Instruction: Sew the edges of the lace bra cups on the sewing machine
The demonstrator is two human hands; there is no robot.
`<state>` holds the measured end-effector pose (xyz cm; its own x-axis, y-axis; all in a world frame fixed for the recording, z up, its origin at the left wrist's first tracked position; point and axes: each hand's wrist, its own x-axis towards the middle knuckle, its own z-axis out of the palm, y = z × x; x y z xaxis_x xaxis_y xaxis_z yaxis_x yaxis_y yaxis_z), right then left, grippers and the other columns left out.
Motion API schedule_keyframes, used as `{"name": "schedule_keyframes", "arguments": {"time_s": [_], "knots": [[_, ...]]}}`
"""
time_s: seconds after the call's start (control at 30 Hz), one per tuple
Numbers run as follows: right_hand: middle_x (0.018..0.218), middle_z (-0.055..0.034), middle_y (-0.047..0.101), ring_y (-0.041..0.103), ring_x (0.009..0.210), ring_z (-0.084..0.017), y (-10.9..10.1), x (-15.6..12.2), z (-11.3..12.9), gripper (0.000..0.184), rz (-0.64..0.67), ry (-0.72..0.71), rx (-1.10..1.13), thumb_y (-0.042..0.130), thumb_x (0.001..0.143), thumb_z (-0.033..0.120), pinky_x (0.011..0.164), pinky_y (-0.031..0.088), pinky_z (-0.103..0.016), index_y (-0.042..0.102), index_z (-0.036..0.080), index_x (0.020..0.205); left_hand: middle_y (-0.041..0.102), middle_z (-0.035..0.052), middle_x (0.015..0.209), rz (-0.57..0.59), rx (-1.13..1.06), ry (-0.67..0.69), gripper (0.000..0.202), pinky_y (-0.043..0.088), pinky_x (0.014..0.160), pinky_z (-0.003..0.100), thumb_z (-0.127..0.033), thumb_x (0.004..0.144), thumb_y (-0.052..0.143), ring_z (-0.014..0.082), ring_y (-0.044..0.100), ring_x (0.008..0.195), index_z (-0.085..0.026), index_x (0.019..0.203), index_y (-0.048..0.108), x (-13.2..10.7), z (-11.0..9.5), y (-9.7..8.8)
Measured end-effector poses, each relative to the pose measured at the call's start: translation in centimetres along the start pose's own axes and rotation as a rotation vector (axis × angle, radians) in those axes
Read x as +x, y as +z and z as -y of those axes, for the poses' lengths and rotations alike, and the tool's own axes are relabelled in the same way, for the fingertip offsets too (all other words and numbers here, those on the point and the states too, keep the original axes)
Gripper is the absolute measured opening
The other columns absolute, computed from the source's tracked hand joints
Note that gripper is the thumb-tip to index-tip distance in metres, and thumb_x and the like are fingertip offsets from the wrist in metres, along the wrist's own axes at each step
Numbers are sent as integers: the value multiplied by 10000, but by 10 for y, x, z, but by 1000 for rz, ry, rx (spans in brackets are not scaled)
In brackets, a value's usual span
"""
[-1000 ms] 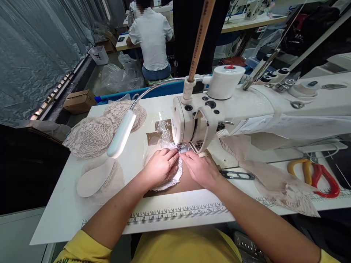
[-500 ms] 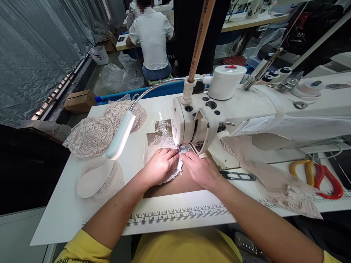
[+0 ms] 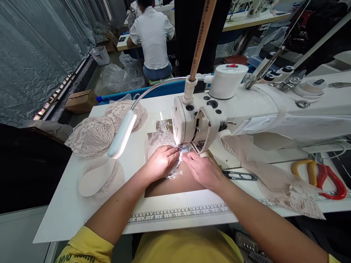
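Observation:
A pale lace fabric piece (image 3: 158, 140), rounded at its front edge, lies under the needle area of a white sewing machine (image 3: 184, 122). My left hand (image 3: 161, 162) rests over the lace, fingers together and bent, their tips close to the presser foot (image 3: 181, 147). From the other side my right hand (image 3: 203, 168) pinches at the lace's edge just right of the foot. Its thumb and forefinger are closed; the fabric between them is mostly hidden. A brown sheet (image 3: 172, 188) covers the machine bed beneath both hands.
A gooseneck lamp (image 3: 122, 134) hangs left of the machine. Lace cups (image 3: 90, 137) and a smooth pad (image 3: 95, 179) lie on the left. Thread snips (image 3: 240, 175), a sheer lace strip (image 3: 270, 179) and red-and-yellow-handled scissors (image 3: 331, 181) are on the right. A person (image 3: 155, 38) sits ahead.
The lace has fed away from me and turned under the foot, so less of its front edge shows below my left hand. Both hands stay by the needle; the view shifted slightly.

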<state>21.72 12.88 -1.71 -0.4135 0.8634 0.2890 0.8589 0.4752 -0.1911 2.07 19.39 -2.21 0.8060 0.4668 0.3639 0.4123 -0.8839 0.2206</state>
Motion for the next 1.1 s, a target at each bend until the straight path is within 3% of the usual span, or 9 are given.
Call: {"name": "schedule_keyframes", "arguments": {"time_s": [0.23,0.43,0.7,0.97,1.1], "knots": [[809,-41,627,425,587,-134,0,2,2,331,35,34,-46,424,851,82,537,258,-280,689,174,1027,656,126,1171,9,11,-16,302,515,872,397,-214,933,427,233,588,1074,-125,1143,625,-1,2,0],[857,-34,660,479,617,-143,1,4,3,361,57,82,-80,459,829,89,550,297,-282,681,210,1087,654,124,1170,30,84,-63,304,503,823,408,-237,917,458,246,587,955,-127,1138,636,1,4,-7],[1045,-61,675,574,794,-175,4,2,0,376,-41,80,-39,449,848,93,703,409,-286,630,175,1167,550,100,1317,142,86,-47,339,431,913,435,-332,941,430,263,513,1102,-196,1199,603,-7,-7,-18],[817,-43,636,491,644,-146,-3,4,5,368,65,33,-65,436,838,69,565,301,-279,675,192,1089,601,87,1270,174,18,58,307,448,907,386,-248,963,406,225,514,1130,-180,1187,603,-10,-2,-21],[775,-46,611,445,607,-147,-4,5,8,366,94,53,-95,438,829,66,546,249,-293,681,183,1077,618,92,1245,153,30,45,314,453,897,385,-267,960,423,223,524,1118,-187,1215,587,-10,-2,-18]]}}
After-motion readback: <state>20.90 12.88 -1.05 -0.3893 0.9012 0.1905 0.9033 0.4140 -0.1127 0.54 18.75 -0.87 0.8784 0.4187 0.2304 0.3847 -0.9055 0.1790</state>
